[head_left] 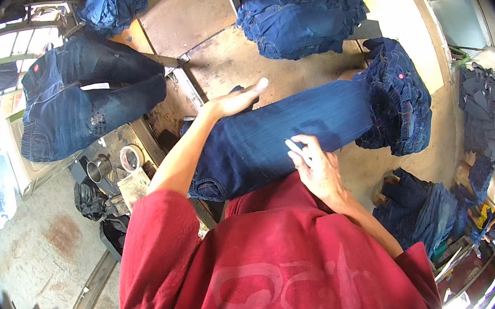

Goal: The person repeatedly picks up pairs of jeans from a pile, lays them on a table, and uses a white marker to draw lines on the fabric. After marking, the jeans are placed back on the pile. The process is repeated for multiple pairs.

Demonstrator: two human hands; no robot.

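Left hand [235, 101]: flat, fingers extended, palm pressed on upper edge of dark blue denim jeans [282, 135]; nothing gripped. Right hand [314, 165]: fingers curled on lower edge of same jeans, small white chalk-like piece [293, 146] pinched at fingertips. Jeans spread flat across worn brown worktable [230, 64], one leg visible, woven twill, faint vertical fading. Folded denim stacks on table: two [301, 12] [398, 99]. Steel cup [99, 169]: one.

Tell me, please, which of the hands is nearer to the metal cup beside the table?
The left hand. It rests flat on the far edge of the jeans, on the side of the metal cup. The right hand presses the jeans' near edge, farther from the cup.
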